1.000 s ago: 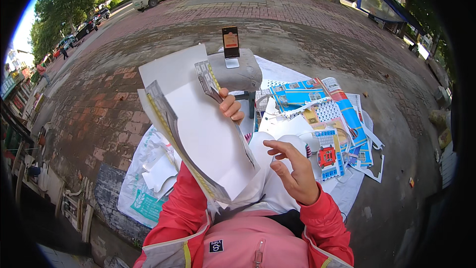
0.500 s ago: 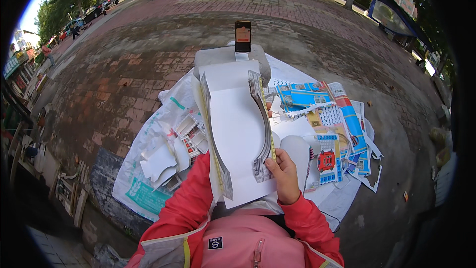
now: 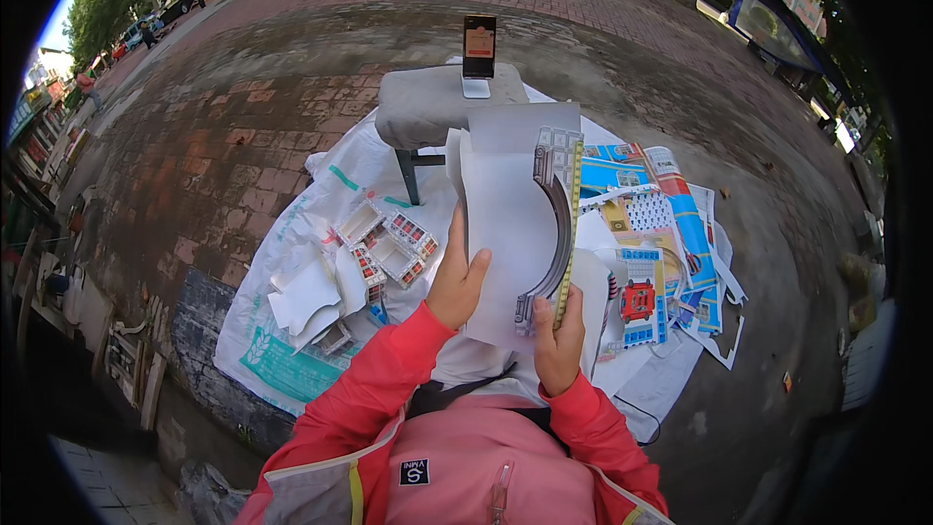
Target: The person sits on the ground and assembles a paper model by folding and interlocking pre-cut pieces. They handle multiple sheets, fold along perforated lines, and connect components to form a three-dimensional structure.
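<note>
A folded white card piece (image 3: 505,233) is held up over my lap, its inner face plain white. Along its right side runs a printed grey arch strip with a yellow outer edge. My left hand (image 3: 460,277) grips the left side of the piece, thumb in front and fingers hidden behind it. At the lower right corner, my right hand (image 3: 561,335) pinches the arch strip between thumb and fingers. Left of the piece, partly assembled card building parts (image 3: 394,248) with red windows lie on the white sheet (image 3: 292,306).
A phone (image 3: 478,47) stands upright on a cloth-covered stool (image 3: 423,107) ahead. White card scraps (image 3: 306,297) lie at left. Blue printed sheets (image 3: 695,224) and a red printed card piece (image 3: 638,300) lie at right. Brick paving (image 3: 262,136) surrounds the sheet.
The card piece has turned and shifted right, its left printed wall no longer facing me. My left hand has come into view on its left side. My right hand still holds the lower right.
</note>
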The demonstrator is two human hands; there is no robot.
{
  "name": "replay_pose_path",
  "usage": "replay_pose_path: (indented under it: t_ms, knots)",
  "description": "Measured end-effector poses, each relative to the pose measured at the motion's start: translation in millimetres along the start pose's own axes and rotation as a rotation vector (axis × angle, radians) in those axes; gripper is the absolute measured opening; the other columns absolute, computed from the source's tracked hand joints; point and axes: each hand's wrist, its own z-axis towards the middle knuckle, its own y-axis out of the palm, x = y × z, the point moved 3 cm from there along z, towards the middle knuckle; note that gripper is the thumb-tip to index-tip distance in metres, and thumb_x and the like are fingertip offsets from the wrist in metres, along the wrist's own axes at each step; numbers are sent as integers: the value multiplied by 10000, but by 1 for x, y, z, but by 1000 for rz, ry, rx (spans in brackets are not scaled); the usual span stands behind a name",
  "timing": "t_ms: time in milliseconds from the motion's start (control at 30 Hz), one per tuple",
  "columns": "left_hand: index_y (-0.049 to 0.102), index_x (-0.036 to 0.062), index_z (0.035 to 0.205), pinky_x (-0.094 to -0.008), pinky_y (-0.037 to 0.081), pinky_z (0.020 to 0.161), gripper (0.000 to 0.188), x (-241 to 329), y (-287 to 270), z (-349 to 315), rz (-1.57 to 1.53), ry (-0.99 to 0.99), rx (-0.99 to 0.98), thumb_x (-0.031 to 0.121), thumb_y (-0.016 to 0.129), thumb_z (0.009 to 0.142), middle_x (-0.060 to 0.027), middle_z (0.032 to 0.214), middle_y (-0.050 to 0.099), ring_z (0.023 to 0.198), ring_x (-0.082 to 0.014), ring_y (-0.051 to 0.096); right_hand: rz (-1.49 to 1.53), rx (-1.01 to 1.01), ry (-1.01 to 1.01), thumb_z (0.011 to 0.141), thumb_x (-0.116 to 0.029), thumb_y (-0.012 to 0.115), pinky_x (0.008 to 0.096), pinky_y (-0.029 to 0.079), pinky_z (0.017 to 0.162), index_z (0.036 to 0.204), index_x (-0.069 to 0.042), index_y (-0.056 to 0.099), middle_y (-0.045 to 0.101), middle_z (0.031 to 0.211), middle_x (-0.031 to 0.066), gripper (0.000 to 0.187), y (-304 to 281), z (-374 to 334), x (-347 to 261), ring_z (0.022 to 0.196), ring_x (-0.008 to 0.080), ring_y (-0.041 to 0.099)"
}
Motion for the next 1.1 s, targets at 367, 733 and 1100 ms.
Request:
replay_pose_path:
  t_ms: [367, 733, 1100]
  knots:
    - [300, -13, 1487, -316, 236, 1142, 551, 13, -26, -9, 5, -22, -230, -19, 357, 940, -179, 1492, 394, 1396, -267, 365, 152, 38, -25, 952, -360, 566, 304, 441, 896, 1409, 49, 343, 525, 1262, 197, 653, -61, 93, -40, 1129, 221, 534]
    - [284, -49, 1478, -297, 271, 1121, 530, 8, -5, -16, -236, -176, -248, 8, 395, 963, -165, 1465, 418, 1369, -220, 385, -1004, -115, -579, 800, 29, 598, 435, 457, 943, 1086, -54, 664, 677, 1058, 88, 306, -70, 103, -89, 1062, 308, 597]
    - [316, -20, 1476, -294, 338, 1072, 506, 26, -10, -1, -205, -254, -462, 40, 417, 985, -121, 1431, 451, 1308, -191, 433, -1218, -341, -574, 902, -162, 608, 451, 342, 1088, 1111, -36, 658, 641, 1146, 140, 249, -76, 96, -83, 1204, 333, 519]
